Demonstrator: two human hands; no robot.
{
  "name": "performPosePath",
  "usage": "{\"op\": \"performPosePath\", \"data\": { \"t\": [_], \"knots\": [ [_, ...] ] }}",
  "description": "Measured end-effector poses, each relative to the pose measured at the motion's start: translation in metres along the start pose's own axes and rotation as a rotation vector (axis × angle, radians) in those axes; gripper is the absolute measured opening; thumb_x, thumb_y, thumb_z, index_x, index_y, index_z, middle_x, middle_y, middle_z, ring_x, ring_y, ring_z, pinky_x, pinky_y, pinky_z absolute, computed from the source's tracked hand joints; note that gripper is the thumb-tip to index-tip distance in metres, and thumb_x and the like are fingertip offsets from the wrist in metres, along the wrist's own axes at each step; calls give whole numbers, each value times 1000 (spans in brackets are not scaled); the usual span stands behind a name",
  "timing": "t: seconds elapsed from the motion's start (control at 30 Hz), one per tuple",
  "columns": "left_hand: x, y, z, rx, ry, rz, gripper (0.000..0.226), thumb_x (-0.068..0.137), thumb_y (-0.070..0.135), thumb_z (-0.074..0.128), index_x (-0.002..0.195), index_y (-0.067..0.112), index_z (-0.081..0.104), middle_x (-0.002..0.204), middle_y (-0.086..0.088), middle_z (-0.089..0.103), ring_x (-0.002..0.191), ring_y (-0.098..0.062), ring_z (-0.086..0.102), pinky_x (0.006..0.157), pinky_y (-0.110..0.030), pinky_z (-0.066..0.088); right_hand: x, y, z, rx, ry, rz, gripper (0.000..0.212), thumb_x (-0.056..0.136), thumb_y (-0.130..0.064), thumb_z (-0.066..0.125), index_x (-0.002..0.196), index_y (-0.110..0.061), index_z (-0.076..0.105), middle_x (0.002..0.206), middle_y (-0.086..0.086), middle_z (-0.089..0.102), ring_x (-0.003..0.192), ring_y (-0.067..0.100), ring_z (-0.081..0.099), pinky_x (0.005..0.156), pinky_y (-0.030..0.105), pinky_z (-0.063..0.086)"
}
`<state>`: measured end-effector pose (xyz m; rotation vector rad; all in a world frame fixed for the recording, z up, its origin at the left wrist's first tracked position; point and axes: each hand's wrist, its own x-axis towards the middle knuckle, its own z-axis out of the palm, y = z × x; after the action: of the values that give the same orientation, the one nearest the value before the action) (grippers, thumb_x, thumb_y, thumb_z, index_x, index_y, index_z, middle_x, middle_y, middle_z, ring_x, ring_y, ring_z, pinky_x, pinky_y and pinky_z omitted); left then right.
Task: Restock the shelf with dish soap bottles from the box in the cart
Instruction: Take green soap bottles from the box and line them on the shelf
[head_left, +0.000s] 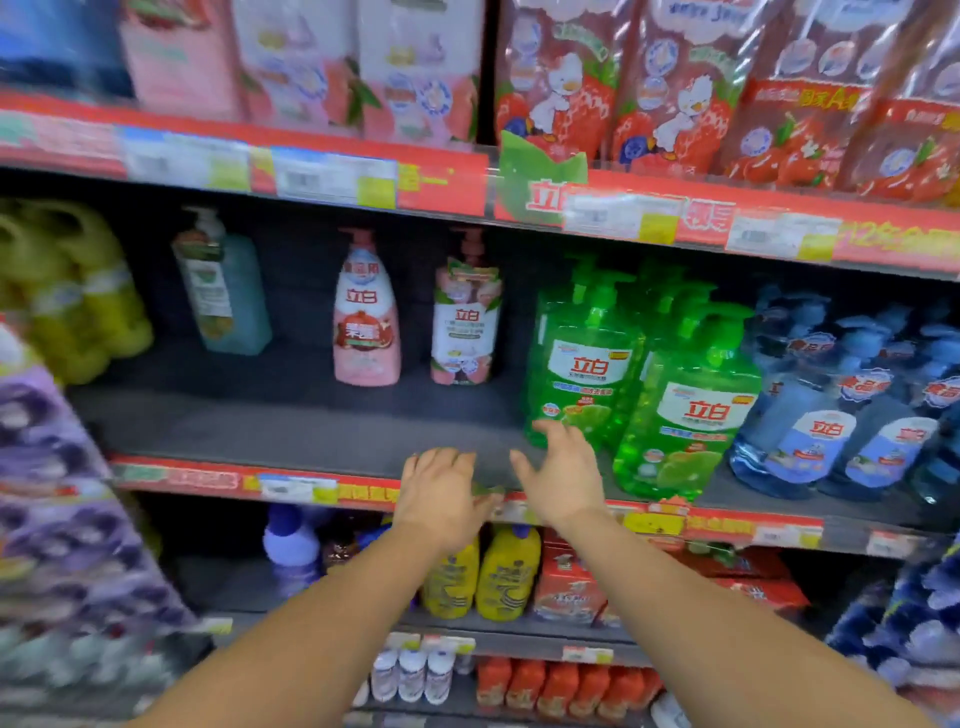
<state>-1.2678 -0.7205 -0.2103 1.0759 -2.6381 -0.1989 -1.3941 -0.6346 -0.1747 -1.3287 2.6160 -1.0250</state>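
- Your left hand (441, 491) is at the shelf's (311, 431) front lip, back of the hand up, fingers bent down over the red price strip (234, 480). A scrap of green shows at the fingertips; can't tell if you're gripping it or just resting there.
- Your right hand (563, 475) is just beside it, fingers spread and loose, nothing in it. Fingertips reach the base of the nearest green bottle (584, 364); contact looks likely, blur makes it hard to confirm.
- Green bottles: a cluster of pump-top dish soap just right of your hands. The front one (685, 405) stands closest to the shelf edge, upright.
- Right of the green ones: blue bottles (826, 415), packed tight, touching each other.
- Left of your hands the shelf is mostly bare dark board. Set well back: two pink bottles (366, 312) (465, 317) side by side but apart, then a teal pump bottle (223, 286) further left, all upright.
- Far left: yellow jugs (78, 291).
- Upper shelf: pink packs (311, 62) on the left, red refill pouches (675, 88) on the right.
- Below: yellow bottles (480, 574) and red packs (569, 584) under your wrists; orange bottles (550, 686) lower still.
- Purple packs (62, 499) stacked at the left edge.
- Whole view is motion-blurred; small labels unreadable.
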Motion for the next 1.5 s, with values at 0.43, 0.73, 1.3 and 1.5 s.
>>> {"op": "performPosePath", "data": {
  "t": [0.43, 0.73, 1.3, 1.5],
  "knots": [
    [-368, -434, -182, 236, 128, -943, 57, 84, 66, 44, 120, 23, 55, 129, -6, 55, 127, -31, 46, 107, -46, 33, -241, -457, 287, -6, -663, -789, 59, 91, -42, 56, 142, -16, 42, 139, 11, 49, 131, 28, 40, 107, 33, 30],
    [-541, -560, -253, 265, 230, -1373, 70, 84, 65, 49, 141, 27, 39, 148, -3, 40, 138, -27, 30, 116, -46, 21, -375, -642, 384, 46, -932, -996, 65, 92, -46, 56, 148, -23, 33, 150, 2, 38, 139, 25, 34, 112, 39, 34],
    [-558, -884, -332, 71, 300, -1522, 73, 84, 56, 61, 145, 25, 36, 149, -4, 39, 139, -25, 33, 113, -44, 32, -354, -933, 609, 47, -1042, -1011, 60, 89, -41, 60, 142, -20, 41, 140, 9, 48, 127, 31, 47, 100, 36, 43],
    [-552, -989, -344, -3, 285, -1500, 69, 82, 57, 63, 140, 25, 41, 142, -1, 46, 131, -22, 42, 108, -41, 39, -347, -998, 677, 44, -1068, -957, 64, 89, -42, 62, 145, -20, 39, 140, 12, 46, 131, 31, 43, 105, 38, 39]
  ]
}}
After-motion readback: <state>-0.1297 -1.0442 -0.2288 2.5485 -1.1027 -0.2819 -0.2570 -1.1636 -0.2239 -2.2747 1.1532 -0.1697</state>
